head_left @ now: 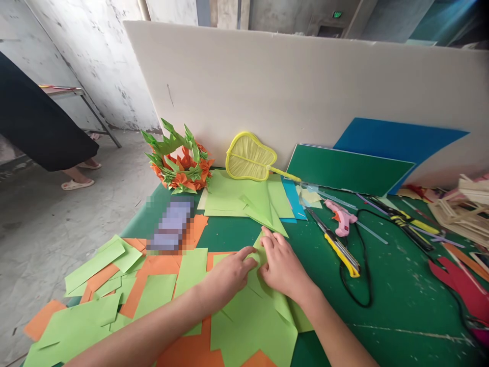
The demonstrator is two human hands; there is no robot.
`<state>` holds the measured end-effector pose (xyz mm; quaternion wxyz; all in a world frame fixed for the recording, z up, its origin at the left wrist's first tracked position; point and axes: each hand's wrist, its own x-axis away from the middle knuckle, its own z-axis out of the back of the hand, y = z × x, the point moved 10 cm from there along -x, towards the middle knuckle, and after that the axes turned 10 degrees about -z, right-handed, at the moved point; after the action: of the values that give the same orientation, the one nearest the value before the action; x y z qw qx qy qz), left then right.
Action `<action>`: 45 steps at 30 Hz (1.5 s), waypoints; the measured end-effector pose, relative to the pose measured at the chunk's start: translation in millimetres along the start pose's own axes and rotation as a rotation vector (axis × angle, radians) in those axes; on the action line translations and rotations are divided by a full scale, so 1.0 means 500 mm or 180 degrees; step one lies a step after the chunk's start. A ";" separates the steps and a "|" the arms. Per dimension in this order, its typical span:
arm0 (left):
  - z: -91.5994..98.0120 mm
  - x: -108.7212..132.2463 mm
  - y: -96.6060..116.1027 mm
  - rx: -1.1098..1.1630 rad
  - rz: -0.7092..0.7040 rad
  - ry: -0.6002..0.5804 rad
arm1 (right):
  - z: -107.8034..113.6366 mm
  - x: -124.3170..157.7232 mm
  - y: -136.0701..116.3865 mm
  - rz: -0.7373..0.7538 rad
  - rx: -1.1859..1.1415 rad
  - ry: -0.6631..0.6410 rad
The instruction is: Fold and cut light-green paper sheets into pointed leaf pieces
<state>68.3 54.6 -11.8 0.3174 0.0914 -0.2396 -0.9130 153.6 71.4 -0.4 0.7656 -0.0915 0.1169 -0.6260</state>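
Observation:
Both my hands rest on a light green paper piece (pixel 256 255) lying on the green table (pixel 389 300). My left hand (pixel 228 275) has its fingers drawn together, with the index finger pressing the paper's edge. My right hand (pixel 281 267) lies flat on the same paper, fingers stretched forward and pressing a fold. More light green sheets (pixel 252 326) lie under my wrists, over orange sheets (pixel 187 351).
A green-and-orange paper wreath (pixel 179 163), a yellow fan (pixel 248 158), stacked green paper (pixel 244 196), a yellow utility knife (pixel 338 244), a pink glue gun (pixel 342 218) with black cord, and wooden sticks (pixel 464 209) lie around. A white board (pixel 305 86) stands behind. A person's legs (pixel 78 176) stand left.

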 end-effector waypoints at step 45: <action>0.064 -0.010 -0.010 -0.0476 -0.0318 0.0087 | 0.030 0.081 0.000 0.0291 0.0506 0.0824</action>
<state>59.1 73.3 13.6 0.2805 0.0916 -0.1615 -0.9417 165.6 31.4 11.4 0.7766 0.0562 0.1687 -0.6044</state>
